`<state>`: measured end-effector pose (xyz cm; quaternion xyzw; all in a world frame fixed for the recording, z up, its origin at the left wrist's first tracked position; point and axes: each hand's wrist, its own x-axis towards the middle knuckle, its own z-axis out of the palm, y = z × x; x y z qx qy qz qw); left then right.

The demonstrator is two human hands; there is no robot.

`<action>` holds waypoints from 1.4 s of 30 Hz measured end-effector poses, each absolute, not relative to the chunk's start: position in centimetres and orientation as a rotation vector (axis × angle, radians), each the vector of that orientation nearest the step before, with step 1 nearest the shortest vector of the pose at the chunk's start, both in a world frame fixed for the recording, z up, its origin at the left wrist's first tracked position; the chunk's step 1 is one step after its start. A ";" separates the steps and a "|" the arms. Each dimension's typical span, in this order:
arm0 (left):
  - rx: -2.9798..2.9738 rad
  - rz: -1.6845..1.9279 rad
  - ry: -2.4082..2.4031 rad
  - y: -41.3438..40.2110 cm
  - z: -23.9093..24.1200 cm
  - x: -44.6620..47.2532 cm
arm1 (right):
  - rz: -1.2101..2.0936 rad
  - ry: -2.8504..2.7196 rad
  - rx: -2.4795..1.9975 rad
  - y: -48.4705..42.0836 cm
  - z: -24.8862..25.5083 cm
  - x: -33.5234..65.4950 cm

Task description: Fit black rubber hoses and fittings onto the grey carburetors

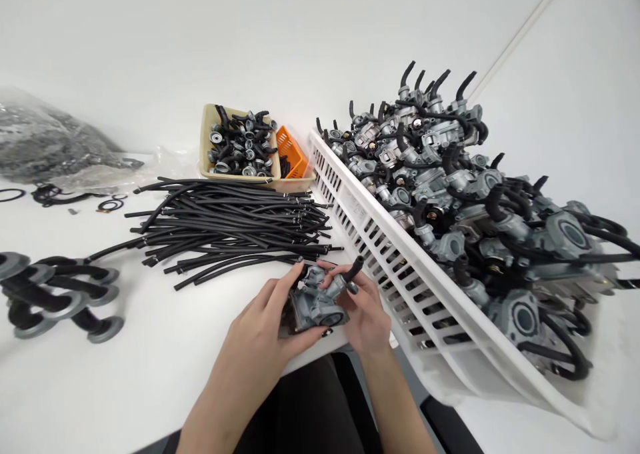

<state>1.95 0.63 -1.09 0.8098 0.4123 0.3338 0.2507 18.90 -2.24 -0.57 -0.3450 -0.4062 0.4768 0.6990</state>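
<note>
Holding one grey metal carburettor in both hands, over the near edge of a smooth white bench. The fingers of the left hand grasp it from its left side, thumb along the lower front; the fingers of the right hand grasp the opposite side, near a short black tube that slants up from the body. Bench surface is matt and pale, bare between the groups of parts. Centre: a loose pile of straight black hoses, lying mostly crosswise, with small white marks near some right-hand ends. Beyond the pile: a cream tray filled with short black-and-silver fittings; just right of it, an orange basket with slotted sides, tilted. Left foreground: a cluster of bent black pipes with grey flanged ends. Left rear: a clear plastic bag of dark small parts, contents too blurred to identify; black rings lie in front. Right: a long white slotted crate, heaped above its rim with similar carburettors. Behind everything stands a plain white wall, crossed at upper right by a slanting pale strip. Dark clothing shows below the bench edge.
</note>
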 end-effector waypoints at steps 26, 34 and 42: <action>2.156 0.833 1.150 0.5 -0.2 1.9 | 1.103 -0.889 -0.688 -2.3 -0.8 19.1; 2.148 0.858 1.157 0.6 -0.2 2.0 | 1.086 -0.870 -0.726 -2.2 -0.5 18.8; 2.188 0.902 1.154 0.8 -0.6 2.0 | 1.070 -0.881 -0.819 -2.2 -0.5 18.8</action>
